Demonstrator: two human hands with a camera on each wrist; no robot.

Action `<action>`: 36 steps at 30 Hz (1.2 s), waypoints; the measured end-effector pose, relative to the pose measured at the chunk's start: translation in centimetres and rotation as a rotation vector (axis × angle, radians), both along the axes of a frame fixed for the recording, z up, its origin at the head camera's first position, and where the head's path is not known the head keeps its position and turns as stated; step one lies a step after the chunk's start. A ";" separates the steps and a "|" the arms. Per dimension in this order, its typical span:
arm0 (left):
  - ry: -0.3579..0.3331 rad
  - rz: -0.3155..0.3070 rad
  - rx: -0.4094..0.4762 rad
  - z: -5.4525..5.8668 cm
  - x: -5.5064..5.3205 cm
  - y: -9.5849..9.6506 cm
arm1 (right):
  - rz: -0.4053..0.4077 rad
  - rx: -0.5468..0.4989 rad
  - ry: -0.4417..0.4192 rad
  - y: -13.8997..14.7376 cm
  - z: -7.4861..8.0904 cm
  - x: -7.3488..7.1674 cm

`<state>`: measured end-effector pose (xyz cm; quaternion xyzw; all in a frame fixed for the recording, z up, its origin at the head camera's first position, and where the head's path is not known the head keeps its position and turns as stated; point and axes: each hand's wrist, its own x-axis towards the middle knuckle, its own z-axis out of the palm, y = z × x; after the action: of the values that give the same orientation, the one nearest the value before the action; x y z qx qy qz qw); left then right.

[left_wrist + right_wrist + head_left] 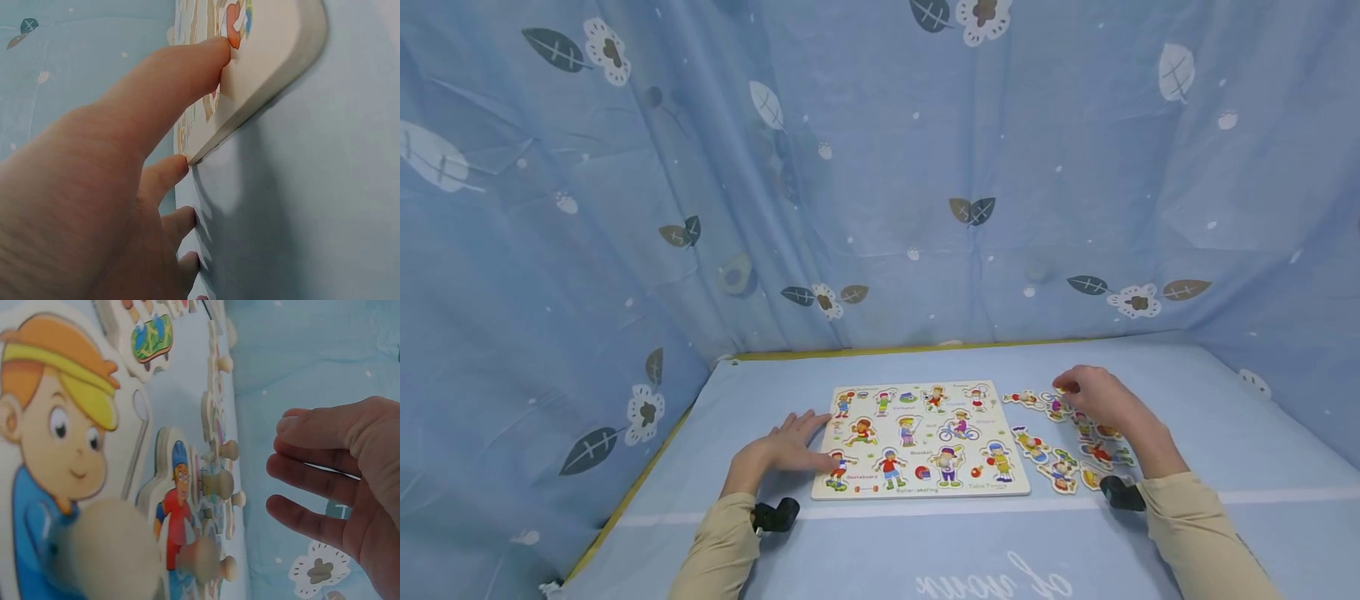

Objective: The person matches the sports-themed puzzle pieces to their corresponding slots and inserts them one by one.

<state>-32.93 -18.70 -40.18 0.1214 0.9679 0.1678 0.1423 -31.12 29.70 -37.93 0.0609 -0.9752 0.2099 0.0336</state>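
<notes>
A counter [850, 554] bore a board [883, 437] and loose pieces [1060, 472].
The left hand [790, 443], fingers spread and grasping nothing, touched the board's left edge; the right hand [1103, 396], fingers loosely bent and free, hovered over the pieces just right of the board. Picking out a piece seemed the step in hand; the next move likely called for pinching one knob [219, 483].

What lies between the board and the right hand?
Loose puzzle pieces lie between the board and the right hand, as the head view shows.
</notes>
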 end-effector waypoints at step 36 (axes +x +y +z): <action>-0.004 0.017 -0.013 -0.3 -0.3 -0.1 | 0.000 0.064 -0.072 0.8 -1.7 -1.2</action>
<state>-33.22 -18.76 -40.52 0.1117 0.9697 0.1632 0.1436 -32.30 30.48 -39.61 0.0543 -0.9821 0.1805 -0.0034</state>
